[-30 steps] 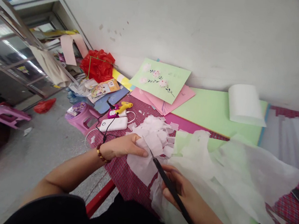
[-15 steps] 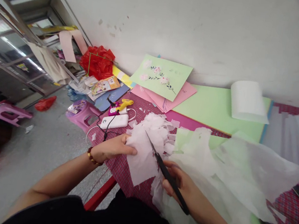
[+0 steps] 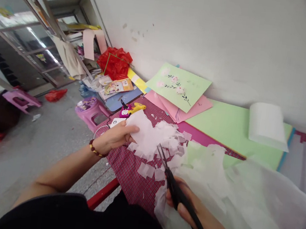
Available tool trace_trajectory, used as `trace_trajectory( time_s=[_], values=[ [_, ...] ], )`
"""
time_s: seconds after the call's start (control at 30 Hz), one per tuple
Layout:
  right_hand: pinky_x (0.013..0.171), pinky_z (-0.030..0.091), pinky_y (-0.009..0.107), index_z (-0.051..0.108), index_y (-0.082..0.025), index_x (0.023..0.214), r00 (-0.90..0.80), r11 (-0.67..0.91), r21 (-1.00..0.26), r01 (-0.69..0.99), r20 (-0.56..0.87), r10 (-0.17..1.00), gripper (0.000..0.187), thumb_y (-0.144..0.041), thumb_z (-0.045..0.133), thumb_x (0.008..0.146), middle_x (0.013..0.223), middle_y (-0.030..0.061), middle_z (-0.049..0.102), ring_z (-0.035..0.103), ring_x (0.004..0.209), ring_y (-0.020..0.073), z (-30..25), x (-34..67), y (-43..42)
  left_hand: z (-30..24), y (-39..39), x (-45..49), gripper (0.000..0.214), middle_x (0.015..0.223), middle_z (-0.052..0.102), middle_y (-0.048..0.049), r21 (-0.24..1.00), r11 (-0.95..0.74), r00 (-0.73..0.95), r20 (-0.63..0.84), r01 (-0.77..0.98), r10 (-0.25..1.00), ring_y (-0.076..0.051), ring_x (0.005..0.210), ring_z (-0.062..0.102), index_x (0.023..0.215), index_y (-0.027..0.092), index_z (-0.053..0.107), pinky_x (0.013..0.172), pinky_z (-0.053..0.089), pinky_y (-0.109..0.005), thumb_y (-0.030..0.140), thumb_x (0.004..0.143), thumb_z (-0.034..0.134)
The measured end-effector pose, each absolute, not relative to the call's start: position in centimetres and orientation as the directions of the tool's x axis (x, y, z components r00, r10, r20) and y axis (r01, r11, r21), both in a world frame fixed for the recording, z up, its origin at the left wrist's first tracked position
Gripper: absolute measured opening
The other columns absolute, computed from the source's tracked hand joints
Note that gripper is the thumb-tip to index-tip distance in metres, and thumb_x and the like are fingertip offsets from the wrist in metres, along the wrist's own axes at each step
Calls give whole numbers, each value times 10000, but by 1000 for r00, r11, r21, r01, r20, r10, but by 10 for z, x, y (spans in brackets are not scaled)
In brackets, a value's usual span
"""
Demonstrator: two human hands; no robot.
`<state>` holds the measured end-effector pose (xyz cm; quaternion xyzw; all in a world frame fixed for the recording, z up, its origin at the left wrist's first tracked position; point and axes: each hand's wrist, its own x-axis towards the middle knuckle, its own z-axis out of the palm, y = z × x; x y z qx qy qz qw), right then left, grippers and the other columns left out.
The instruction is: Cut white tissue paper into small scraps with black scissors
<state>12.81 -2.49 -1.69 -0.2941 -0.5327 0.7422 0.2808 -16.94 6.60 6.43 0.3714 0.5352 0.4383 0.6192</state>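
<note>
Between the thumb and fingers of my left hand [image 3: 118,135] is a thin white paper piece [image 3: 140,126], pinched at its left edge. It overlaps a heap of small white paper cuttings [image 3: 171,134] on the red checked tablecloth [image 3: 131,170]. My right hand [image 3: 186,201] grips black-handled scissors [image 3: 173,184]. Their blades are slightly parted and point up and left, with the tips over the cuttings at the right of the held paper. Two loose paper squares [image 3: 145,170] lie left of the scissors. Crumpled translucent white sheets [image 3: 210,189] spread beside and under my right hand.
Behind the heap lie a green card with flowers [image 3: 179,86], pink sheets [image 3: 168,107] and a white roll [image 3: 267,125]. A yellow glue gun [image 3: 138,108] is near my left hand. A purple stool [image 3: 92,112] stands left of the table, and shelving [image 3: 67,17] farther back.
The larger white piece under the scissors no longer spans the front; loose squares lie there. My left hand now holds paper farther up-left, and the scissors have drawn back toward me. The view has shifted.
</note>
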Motion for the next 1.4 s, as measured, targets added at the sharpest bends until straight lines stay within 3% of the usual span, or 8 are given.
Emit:
trace_trajectory(
  time_s=[0.17, 0.43, 0.63, 0.8, 1.03, 1.17, 1.4],
  values=[
    [804, 487, 382, 512, -272, 1237, -695, -283, -959, 32, -224, 683, 405, -370, 597, 854, 897, 31, 561, 560, 860, 227, 6, 118, -21, 62, 61, -162, 414, 837, 751, -82, 908, 402, 139, -386, -115, 912, -180, 632, 693, 1005, 113, 667, 593, 585, -282, 218, 627, 799],
    [668, 435, 321, 516, -267, 1181, -660, -325, -945, 17, -255, 707, 374, -364, 598, 830, 794, -4, 494, 516, 783, 198, 7, 113, -23, 50, 61, -158, 313, 817, 737, -71, 914, 405, 209, -396, 1, 894, -156, 665, 681, 921, 113, 676, 656, 560, -276, 258, 668, 792],
    [676, 420, 324, 563, -197, 1170, -585, -364, -931, -18, -286, 759, 432, -355, 646, 777, 774, -10, 494, 491, 736, 185, -1, 108, -24, 48, 62, -157, 317, 829, 737, -64, 920, 392, 214, -383, -1, 899, -156, 677, 673, 923, 126, 672, 677, 560, -288, 270, 669, 793],
    [595, 388, 307, 596, -179, 1135, -553, -420, -908, 6, -353, 755, 420, -375, 660, 769, 684, -52, 436, 448, 591, 146, -4, 107, -24, 48, 64, -157, 306, 804, 728, -53, 924, 382, 206, -375, 6, 904, -155, 671, 673, 902, 126, 670, 677, 554, -283, 275, 664, 791],
    [704, 460, 337, 515, -200, 1222, -610, -322, -946, 25, -270, 745, 452, -304, 626, 797, 797, 0, 531, 535, 761, 195, 6, 110, -27, 48, 57, -153, 314, 752, 712, -39, 917, 398, 203, -393, 21, 897, -141, 624, 644, 872, 122, 671, 645, 535, -267, 280, 636, 805],
    [708, 452, 324, 533, -208, 1230, -616, -316, -949, 8, -253, 746, 446, -235, 613, 793, 791, -13, 512, 526, 749, 179, 6, 108, -26, 43, 50, -146, 317, 797, 724, -53, 910, 414, 233, -408, 22, 883, -161, 693, 658, 878, 120, 685, 709, 540, -279, 277, 637, 818],
    [644, 448, 324, 587, -229, 1153, -576, -328, -944, -24, -255, 777, 388, -316, 646, 780, 770, 3, 530, 529, 734, 207, 8, 107, -27, 38, 43, -133, 318, 805, 725, -63, 878, 478, 262, -468, 26, 844, -179, 717, 662, 848, 116, 687, 700, 539, -282, 269, 606, 827]
  ],
)
